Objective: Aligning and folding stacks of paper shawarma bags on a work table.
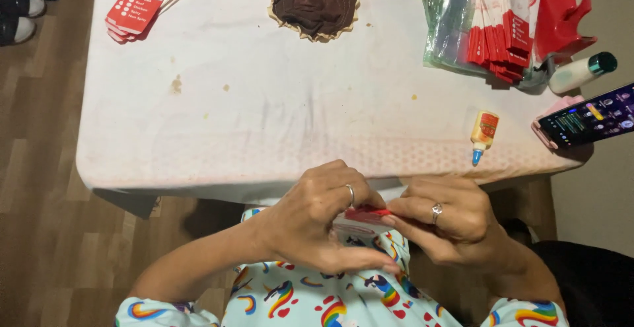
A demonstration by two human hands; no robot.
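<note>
Head view: we look steeply down from above onto the near edge of the bench, close over our left hand and right hand, floor visible at left.

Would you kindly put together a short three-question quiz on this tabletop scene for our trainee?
1. True or false: both hands hold the red and white paper piece.
2. Which lies nearest the glue bottle: A) brown round mat, B) phone, C) flat red and white sleeves?
3. What does each hand wear?

Key
1. True: left hand and right hand pinch it below the table edge.
2. B.
3. A ring.
</note>
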